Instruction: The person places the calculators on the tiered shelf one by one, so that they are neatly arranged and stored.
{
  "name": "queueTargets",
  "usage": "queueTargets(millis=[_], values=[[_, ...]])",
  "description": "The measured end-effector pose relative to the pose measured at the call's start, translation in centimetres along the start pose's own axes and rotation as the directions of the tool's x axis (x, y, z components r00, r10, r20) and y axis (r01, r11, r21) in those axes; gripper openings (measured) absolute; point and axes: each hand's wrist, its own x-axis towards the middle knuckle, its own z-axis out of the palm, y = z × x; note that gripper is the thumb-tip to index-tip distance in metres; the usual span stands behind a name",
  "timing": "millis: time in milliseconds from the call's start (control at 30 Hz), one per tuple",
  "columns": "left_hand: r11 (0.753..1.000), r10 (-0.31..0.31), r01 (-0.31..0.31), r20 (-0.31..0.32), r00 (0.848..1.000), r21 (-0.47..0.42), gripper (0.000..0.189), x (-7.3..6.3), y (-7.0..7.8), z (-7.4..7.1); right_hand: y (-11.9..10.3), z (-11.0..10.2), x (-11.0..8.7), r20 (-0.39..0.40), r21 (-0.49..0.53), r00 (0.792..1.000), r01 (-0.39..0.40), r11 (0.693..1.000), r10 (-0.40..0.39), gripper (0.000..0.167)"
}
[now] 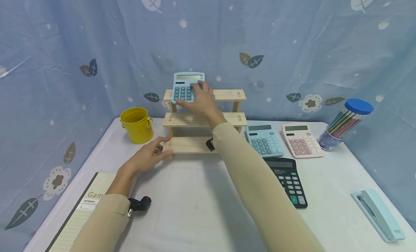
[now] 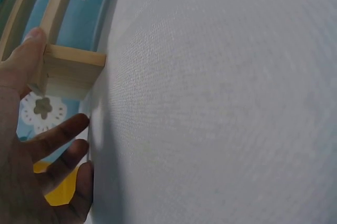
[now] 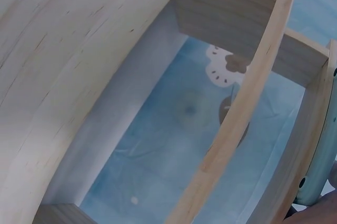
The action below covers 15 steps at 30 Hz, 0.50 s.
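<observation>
On the top step of a three-tier wooden shelf stand [image 1: 198, 119] is a light blue calculator [image 1: 182, 78], tilted with its screen facing me. My right hand [image 1: 203, 100] holds it from the front, thumb at its lower edge and bent fingers over the right-hand keys. In the right wrist view, the calculator's edge [image 3: 324, 150] shows at the far right beside the wooden boards. My left hand [image 1: 146, 156] grips the left end of the lowest step between thumb and forefinger. Its other fingers [image 2: 60, 129] spread loosely beside the stand in the left wrist view.
A yellow bucket [image 1: 139, 131] stands left of the shelf stand, a notebook [image 1: 81, 212] nearer me. On the right are blue [image 1: 263, 140], pink [image 1: 302, 140] and black [image 1: 287, 183] calculators, a pencil tub [image 1: 331, 140] and a stapler [image 1: 378, 214]. A patterned curtain [image 1: 276, 39] hangs behind.
</observation>
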Motion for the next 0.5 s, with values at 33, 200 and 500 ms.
queueTargets(millis=[33, 200, 500], values=[[1.0, 0.003, -0.003, 0.0, 1.0, 0.0, 0.069, -0.05, -0.04, -0.04, -0.04, 0.09, 0.02, -0.002, -0.007, 1.0, 0.0, 1.0, 0.0, 0.093], [1.0, -0.004, 0.004, 0.003, 1.0, -0.007, 0.069, 0.19, 0.1, 0.03, 0.06, 0.05, -0.12, -0.012, -0.039, 1.0, -0.007, 0.999, 0.007, 0.094], [1.0, -0.028, 0.028, 0.009, 1.0, -0.002, 0.07, 0.13, 0.13, -0.05, 0.09, -0.37, -0.49, 0.0, 0.008, 1.0, 0.013, 1.0, -0.013, 0.103]])
